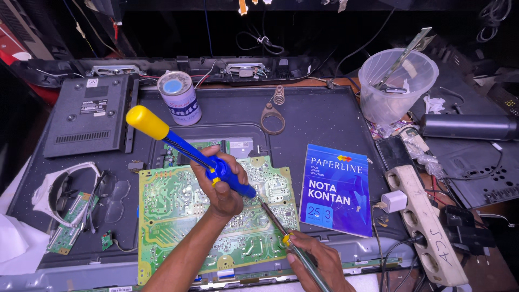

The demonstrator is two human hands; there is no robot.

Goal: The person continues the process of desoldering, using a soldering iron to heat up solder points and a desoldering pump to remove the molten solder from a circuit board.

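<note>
Head view, looking down at a cluttered repair desk (pixel 324 108). I see the left hand (pixel 221 189) clenched around a blue desoldering pump (pixel 186 151) with a yellow plunger knob, held at a slant, its tip resting against a green circuit board (pixel 178 216) that lies solder side up on the dark back panel of a flat screen. The right hand (pixel 319 262) grasps a soldering iron (pixel 278 224), its metal tip touching the board just beside the pump's tip. Both tools meet at one spot right of the board's centre, so I judge the work on that joint is under way and not finished; I cannot tell how many joints are already cleared.

Around them: a blue receipt book (pixel 336 189) just right of the board, a white power strip (pixel 427 227) with a charger plugged in, a clear plastic cup (pixel 397 86) at the upper right, a roll of solder wire (pixel 179 97) and a spring iron stand (pixel 274 111) above, and spectacles (pixel 108 197) to the left.
</note>
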